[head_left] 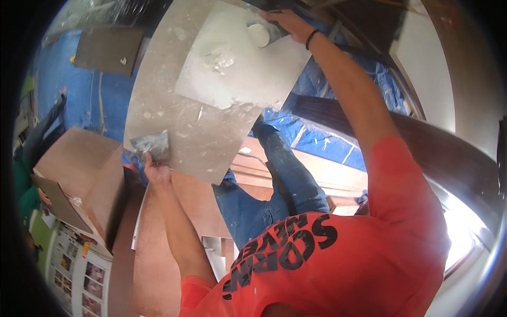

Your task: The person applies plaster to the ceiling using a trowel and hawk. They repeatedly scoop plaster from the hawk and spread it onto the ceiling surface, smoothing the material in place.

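Two hands are working plaster: left hand (153,171) is clamping a stiff putty knife (150,145), right hand (288,24) is gripping the flat, slippery hawk board (232,58) at its far edge.

Blue tarp (68,90) at 10 o'clock, over the floor; more of it near centre-right. Dark square board (108,50) lying on the tarp at 11. Cardboard box (79,177) at 9, flap open. White cabinet w/ glass panes (79,267) at 8. Dark wood frame (422,145) curving thru 3. Bright window (465,232) at 4.
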Available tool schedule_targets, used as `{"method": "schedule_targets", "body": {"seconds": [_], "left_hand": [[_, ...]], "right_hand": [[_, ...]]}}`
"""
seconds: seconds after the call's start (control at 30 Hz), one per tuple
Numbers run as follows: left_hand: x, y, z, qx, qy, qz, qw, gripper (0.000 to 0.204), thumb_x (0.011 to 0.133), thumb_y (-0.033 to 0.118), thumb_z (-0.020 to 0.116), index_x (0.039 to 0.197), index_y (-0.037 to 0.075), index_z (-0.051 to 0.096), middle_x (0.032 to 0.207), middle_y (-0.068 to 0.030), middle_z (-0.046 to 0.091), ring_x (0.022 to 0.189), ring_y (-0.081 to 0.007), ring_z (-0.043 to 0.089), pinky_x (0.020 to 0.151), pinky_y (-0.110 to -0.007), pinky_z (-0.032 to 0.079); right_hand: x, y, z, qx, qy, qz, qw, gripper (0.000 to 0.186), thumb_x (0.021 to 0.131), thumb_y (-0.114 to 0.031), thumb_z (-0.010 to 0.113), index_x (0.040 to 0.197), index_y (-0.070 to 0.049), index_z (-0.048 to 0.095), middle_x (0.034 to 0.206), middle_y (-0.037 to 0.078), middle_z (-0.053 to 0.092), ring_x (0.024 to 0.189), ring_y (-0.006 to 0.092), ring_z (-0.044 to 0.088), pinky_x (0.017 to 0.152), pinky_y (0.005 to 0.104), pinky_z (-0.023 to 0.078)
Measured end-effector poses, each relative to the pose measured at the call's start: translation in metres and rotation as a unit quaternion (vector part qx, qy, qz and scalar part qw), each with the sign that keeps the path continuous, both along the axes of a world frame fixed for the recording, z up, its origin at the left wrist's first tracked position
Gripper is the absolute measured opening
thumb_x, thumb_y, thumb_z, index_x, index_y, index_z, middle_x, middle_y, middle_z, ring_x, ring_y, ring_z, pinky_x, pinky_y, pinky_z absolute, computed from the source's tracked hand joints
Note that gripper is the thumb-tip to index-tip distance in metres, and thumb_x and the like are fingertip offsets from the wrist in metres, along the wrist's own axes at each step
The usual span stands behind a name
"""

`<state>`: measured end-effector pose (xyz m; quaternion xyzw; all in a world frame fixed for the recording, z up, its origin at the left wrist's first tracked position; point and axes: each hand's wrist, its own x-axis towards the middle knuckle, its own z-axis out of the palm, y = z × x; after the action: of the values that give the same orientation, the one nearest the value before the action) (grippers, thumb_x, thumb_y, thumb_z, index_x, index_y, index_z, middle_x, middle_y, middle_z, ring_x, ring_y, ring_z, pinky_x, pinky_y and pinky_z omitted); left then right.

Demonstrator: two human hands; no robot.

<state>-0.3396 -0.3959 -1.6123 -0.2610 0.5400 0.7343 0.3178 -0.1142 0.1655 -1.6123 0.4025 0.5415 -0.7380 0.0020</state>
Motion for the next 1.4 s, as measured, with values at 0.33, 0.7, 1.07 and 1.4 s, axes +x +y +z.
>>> {"method": "schedule_targets", "body": {"seconds": [0.33, 0.7, 1.07, 1.4], "left_hand": [[-0.073, 0.006, 0.151, 0.032, 0.036, -0.275, 0.96, 0.047, 0.1, 0.025, 0.06, 0.141, 0.005, 0.049, 0.14, -0.0118, 0.057, 0.129, -0.0304, 0.053, 0.112, -0.051, 0.038], [-0.025, 0.122, 0.223, -0.053, 0.133, -0.509, 0.849, 0.043, 0.098, 0.021, 0.063, 0.135, 0.0, 0.055, 0.131, -0.0093, 0.063, 0.12, -0.0233, 0.058, 0.106, -0.039, 0.043], [0.083, 0.206, 0.291, 0.019, 0.043, -0.697, 0.716, 0.049, 0.093, 0.013, 0.067, 0.139, 0.003, 0.052, 0.132, -0.0074, 0.061, 0.123, -0.0245, 0.056, 0.109, -0.04, 0.041], [0.079, 0.251, 0.266, -0.011, -0.055, -0.765, 0.642, 0.04, 0.095, 0.016, 0.067, 0.131, 0.004, 0.058, 0.126, -0.0056, 0.064, 0.119, -0.0228, 0.059, 0.105, -0.038, 0.043]], "right_hand": [[0.206, -0.186, 0.11, -0.075, -0.004, -0.299, 0.951, 0.054, 0.086, -0.044, 0.08, 0.111, 0.003, 0.071, 0.103, 0.007, 0.07, 0.095, 0.0169, 0.064, 0.086, 0.0311, 0.051], [0.365, -0.395, 0.143, -0.156, 0.002, -0.57, 0.807, 0.066, 0.088, -0.05, 0.076, 0.124, 0.004, 0.063, 0.112, 0.008, 0.065, 0.103, 0.0148, 0.06, 0.088, 0.0307, 0.049], [0.411, -0.587, 0.276, -0.135, -0.009, -0.768, 0.626, 0.031, 0.099, -0.033, 0.067, 0.108, -0.003, 0.069, 0.096, -0.002, 0.064, 0.09, 0.0092, 0.059, 0.079, 0.0254, 0.048], [0.381, -0.604, 0.279, -0.08, -0.06, -0.801, 0.59, 0.044, 0.096, -0.04, 0.068, 0.116, -0.001, 0.069, 0.109, 0.002, 0.068, 0.099, 0.0135, 0.063, 0.088, 0.0264, 0.048]]}}
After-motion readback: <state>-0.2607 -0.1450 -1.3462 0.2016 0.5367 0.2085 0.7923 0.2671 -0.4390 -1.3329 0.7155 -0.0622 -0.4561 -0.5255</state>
